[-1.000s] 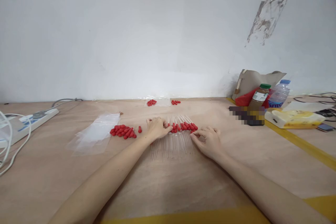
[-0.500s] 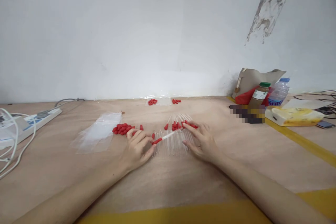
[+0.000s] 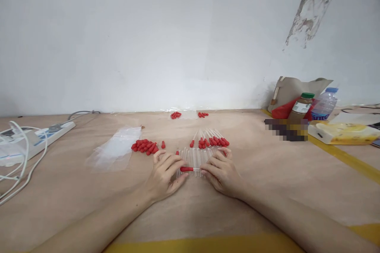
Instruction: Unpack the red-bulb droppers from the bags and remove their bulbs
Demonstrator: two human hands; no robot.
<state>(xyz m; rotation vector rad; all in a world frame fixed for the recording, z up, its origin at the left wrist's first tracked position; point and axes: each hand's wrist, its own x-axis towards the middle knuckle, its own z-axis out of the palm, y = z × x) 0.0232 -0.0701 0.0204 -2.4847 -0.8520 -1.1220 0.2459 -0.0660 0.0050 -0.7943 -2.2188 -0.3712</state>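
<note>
My left hand (image 3: 165, 174) and my right hand (image 3: 220, 170) meet over a row of clear glass tubes (image 3: 194, 156) lying on the brown table (image 3: 74, 201). Between the fingertips of both hands lies one glass dropper with a red rubber bulb (image 3: 187, 169), held crosswise over the tubes. Just beyond the row lie several droppers with red bulbs fitted (image 3: 213, 140). A pile of loose red bulbs (image 3: 146, 146) sits to the left of my left hand.
An empty clear plastic bag (image 3: 114, 151) lies left of the bulbs. A white power strip with cables (image 3: 32, 142) is at far left. More red bulbs (image 3: 175, 115) lie near the wall. A bag, bottles (image 3: 301, 106) and a tissue pack (image 3: 344, 133) stand at right.
My left hand drew one red-bulbed dropper out of the group and toward me. My right hand came back from the far droppers to meet it, and both now hold it crosswise.
</note>
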